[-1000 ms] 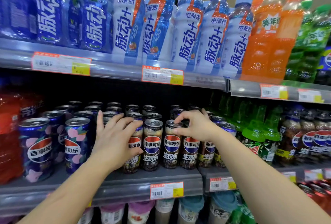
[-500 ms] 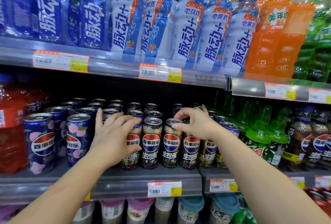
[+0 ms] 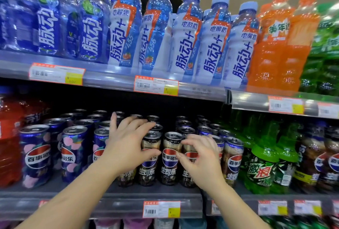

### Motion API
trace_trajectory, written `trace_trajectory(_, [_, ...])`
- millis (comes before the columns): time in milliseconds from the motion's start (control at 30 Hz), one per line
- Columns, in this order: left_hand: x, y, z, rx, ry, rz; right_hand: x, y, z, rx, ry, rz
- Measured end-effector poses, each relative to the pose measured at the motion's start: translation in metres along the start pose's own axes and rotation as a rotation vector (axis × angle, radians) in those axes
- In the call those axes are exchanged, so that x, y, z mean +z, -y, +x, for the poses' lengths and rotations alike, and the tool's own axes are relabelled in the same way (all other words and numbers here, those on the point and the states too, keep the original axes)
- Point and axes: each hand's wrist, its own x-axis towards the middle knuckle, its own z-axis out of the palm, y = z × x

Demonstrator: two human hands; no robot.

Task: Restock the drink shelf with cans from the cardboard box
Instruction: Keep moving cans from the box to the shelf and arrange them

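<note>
Both hands work the cans (image 3: pixel 170 157): left hand (image 3: pixel 126 148) spread against one, right hand (image 3: pixel 200 157) seemingly pinching another. Rigid, slick, probably heavy; grip mid-body.

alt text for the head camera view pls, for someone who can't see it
Two bare hands reach into a store shelf of dark cola cans, the left hand spread over the front cans and the right hand pinching at one beside it. Blue floral cans stand to the left, green bottles to the right, and blue and orange bottles on the shelf above.
</note>
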Motion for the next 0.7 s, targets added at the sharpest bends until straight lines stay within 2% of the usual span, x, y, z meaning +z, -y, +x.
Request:
trace_trajectory(133, [0.000, -0.020, 0.016, 0.015, 0.058, -0.019, -0.003, -0.006, -0.001, 0.008, -0.049, -0.022])
trace_trajectory(300, [-0.004, -0.031, 0.043, 0.061, 0.244, 0.037, -0.013, -0.024, 0.002, 0.078, 0.028, -0.272])
trace_trajectory(433, [0.001, -0.038, 0.054, 0.108, 0.402, 0.075, -0.012, -0.036, -0.001, 0.105, 0.048, -0.283])
trace_trajectory(700, [0.008, -0.036, 0.056, 0.039, 0.418, 0.026, -0.010, -0.037, -0.003, 0.093, 0.033, -0.284])
